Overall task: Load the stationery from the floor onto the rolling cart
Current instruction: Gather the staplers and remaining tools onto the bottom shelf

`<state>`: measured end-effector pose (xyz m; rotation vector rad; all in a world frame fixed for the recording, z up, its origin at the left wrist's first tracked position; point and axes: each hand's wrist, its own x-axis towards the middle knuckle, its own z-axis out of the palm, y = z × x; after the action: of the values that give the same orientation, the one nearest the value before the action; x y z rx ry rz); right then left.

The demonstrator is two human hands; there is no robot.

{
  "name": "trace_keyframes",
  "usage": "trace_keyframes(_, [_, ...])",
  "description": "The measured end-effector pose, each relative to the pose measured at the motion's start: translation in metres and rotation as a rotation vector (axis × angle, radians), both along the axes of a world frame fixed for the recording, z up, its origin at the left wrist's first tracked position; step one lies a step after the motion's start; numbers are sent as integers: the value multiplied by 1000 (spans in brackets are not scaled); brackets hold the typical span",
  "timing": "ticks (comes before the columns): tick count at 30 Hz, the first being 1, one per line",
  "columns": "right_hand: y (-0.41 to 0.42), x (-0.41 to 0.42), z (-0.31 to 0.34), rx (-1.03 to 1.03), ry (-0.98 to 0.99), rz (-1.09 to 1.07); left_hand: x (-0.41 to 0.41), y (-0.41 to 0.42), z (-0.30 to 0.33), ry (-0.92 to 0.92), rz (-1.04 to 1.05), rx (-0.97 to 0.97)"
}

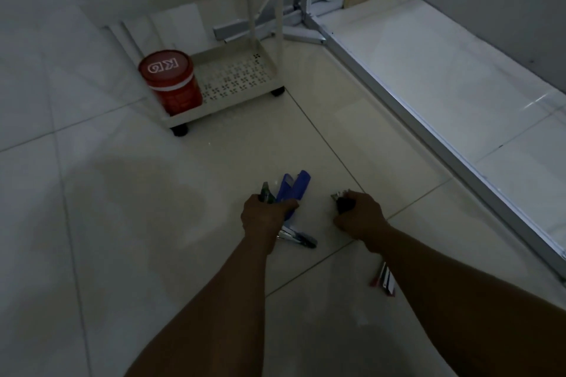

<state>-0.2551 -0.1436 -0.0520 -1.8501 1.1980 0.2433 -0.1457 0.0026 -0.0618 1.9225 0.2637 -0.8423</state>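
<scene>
Low over a tiled floor [153, 223], the left hand [263, 217] grips a blue stapler [295, 190], the right hand [361, 217] clamps a small dark item [344, 203]; another stapler [298, 238] and a red-and-white item [384, 280] remain, the rolling cart [232, 92] well apart.

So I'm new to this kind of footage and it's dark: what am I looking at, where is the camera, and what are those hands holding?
There is no machine here. The one picture comes from a camera worn on a person's head, looking down at their own arms and a tiled floor. The left hand grips a blue stapler together with a greenish item I cannot identify. The right hand grips a small dark object with metal parts. Lying on the floor are a dark stapler-like tool by the left wrist and a red and white item beside the right forearm. Ahead stands the white rolling cart, with a red tub on its bottom shelf.
</scene>
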Motion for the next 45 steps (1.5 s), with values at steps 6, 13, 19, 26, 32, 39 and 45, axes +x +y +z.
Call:
trace_keyframes(6, [-2,14,10,551,-203,-405,29,6,16,222,122,-136])
trace_keyframes(13, [-25,55,16,796,-343,-546,62,-15,23,292,239,-221])
trace_keyframes(19, [-31,95,26,838,-368,-442,77,-10,25,247,292,-252])
trace_keyframes(26, [-31,146,35,840,-422,-336,108,-11,29,267,477,-380])
trace_keyframes(32, [-45,218,51,849,-461,-249,152,-40,54,236,523,-533])
trace_keyframes(39, [-60,295,64,786,-510,-162,213,-77,65,127,549,-538])
trace_keyframes(45, [-66,341,64,666,-484,-23,260,-103,61,91,459,-511])
